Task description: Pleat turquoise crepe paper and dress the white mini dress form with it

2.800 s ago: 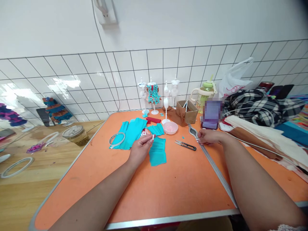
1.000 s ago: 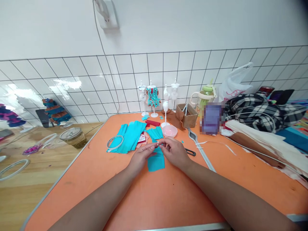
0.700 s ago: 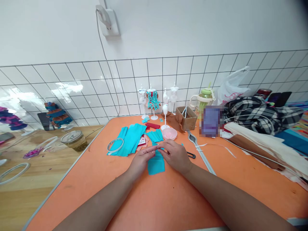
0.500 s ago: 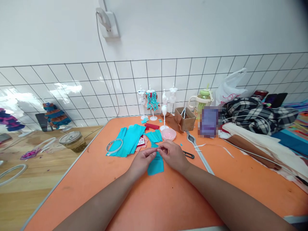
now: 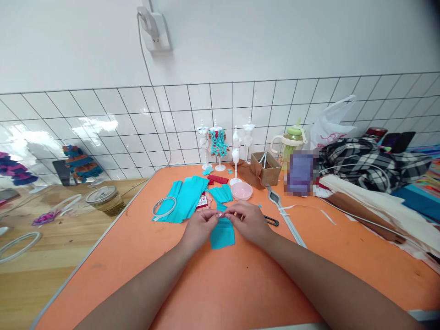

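Here's the left forearm [image 5: 147, 279], on the side of the table's [image 5: 237, 293] left edge: bare, broad at the elbow end, narrowing smoothly to a slimmer wrist. Across now to the right forearm [image 5: 326, 275], bare as well, wide where it crosses the table's near edge, tapering in one long clean line! And the left hand [image 5: 198, 229], bare, with a rounded back and slender fingers; the right hand [image 5: 250, 224], bare too, broad-backed, softly rounded at the knuckles. Fingernails? Too small to make out.
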`<action>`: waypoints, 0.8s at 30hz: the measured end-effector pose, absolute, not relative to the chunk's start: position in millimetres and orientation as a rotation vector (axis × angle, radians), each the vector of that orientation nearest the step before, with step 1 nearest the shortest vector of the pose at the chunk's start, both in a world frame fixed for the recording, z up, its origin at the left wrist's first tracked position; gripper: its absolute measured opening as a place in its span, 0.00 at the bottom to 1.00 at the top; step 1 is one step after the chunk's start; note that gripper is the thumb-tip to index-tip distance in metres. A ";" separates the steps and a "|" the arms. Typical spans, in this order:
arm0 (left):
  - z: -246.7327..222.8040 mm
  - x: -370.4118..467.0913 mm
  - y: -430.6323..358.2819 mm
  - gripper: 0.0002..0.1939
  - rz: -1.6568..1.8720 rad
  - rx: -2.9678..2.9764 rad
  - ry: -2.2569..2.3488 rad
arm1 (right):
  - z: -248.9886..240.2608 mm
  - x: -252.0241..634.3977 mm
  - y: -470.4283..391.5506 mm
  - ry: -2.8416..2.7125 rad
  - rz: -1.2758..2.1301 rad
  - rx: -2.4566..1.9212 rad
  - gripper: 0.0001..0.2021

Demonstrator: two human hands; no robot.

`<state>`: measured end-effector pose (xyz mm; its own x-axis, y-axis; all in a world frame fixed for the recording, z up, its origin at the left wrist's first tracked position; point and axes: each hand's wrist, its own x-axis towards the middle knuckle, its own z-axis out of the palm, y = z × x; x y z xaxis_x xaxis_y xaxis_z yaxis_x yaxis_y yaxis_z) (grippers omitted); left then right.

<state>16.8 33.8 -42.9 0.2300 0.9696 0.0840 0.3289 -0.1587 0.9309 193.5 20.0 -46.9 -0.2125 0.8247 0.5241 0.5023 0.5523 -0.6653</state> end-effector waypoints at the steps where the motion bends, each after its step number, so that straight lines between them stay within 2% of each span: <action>1: -44.4 17.0 34.6 0.13 0.955 1.585 1.200 | -48.4 193.7 19.3 -1.917 0.382 -1.060 0.07; 8: -51.8 19.4 39.0 0.17 0.983 1.213 1.078 | -56.1 192.8 18.8 -2.048 0.194 -1.056 0.11; 24: -48.5 20.7 32.0 0.25 0.865 1.242 1.010 | -55.1 188.3 16.6 -2.056 0.018 -1.224 0.08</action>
